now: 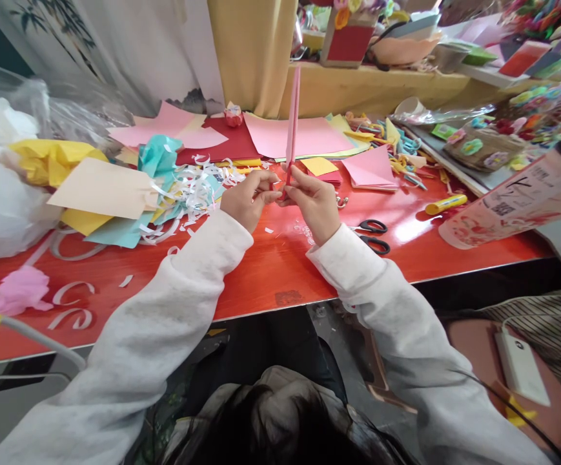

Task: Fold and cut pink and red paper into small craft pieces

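I have the right hand (319,203) pinching an upright pink paper (293,116); left of it, the left hand (244,199) curls, grip unclear; rightward lie scissors (384,227).

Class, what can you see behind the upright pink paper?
Behind the upright pink paper are yellowish cloth and a large pink sheet. Whatever it directly covers cannot be seen.

Pink paper (293,119), red table (255,284), light-grey sleeves (178,290)

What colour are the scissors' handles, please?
The scissors' handles are black, showing best in the head view.
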The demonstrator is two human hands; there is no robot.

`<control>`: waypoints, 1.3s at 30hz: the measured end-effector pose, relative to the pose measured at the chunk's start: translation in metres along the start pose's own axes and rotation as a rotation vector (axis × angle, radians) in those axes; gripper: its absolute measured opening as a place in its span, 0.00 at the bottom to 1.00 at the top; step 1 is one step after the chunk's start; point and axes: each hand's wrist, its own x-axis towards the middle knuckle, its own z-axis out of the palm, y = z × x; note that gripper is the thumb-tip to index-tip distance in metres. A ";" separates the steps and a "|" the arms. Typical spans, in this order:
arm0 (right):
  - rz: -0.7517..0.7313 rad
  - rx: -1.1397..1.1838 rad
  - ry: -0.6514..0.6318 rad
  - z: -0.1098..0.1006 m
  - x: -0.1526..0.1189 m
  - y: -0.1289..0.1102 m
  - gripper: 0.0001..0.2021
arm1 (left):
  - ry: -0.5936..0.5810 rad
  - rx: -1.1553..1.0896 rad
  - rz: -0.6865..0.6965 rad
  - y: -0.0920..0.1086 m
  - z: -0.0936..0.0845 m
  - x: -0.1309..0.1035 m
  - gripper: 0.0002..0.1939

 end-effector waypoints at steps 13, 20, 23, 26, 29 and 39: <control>0.196 0.173 -0.038 0.001 0.000 -0.008 0.25 | 0.015 0.015 0.076 -0.001 -0.002 0.001 0.09; 0.218 0.149 -0.061 0.000 -0.002 -0.011 0.24 | 0.004 0.041 0.066 0.002 0.001 0.000 0.10; 0.194 0.106 0.005 0.002 -0.002 -0.009 0.21 | -0.009 0.081 -0.011 0.005 0.003 -0.002 0.10; 0.204 0.093 0.025 0.003 -0.002 -0.008 0.20 | -0.010 0.079 -0.030 0.006 0.003 -0.002 0.09; 0.187 0.103 -0.029 0.003 -0.001 -0.005 0.18 | 0.004 0.031 0.021 0.003 -0.001 0.000 0.08; 0.083 0.125 -0.045 0.000 0.001 0.003 0.11 | -0.003 0.016 0.079 -0.004 -0.008 0.006 0.07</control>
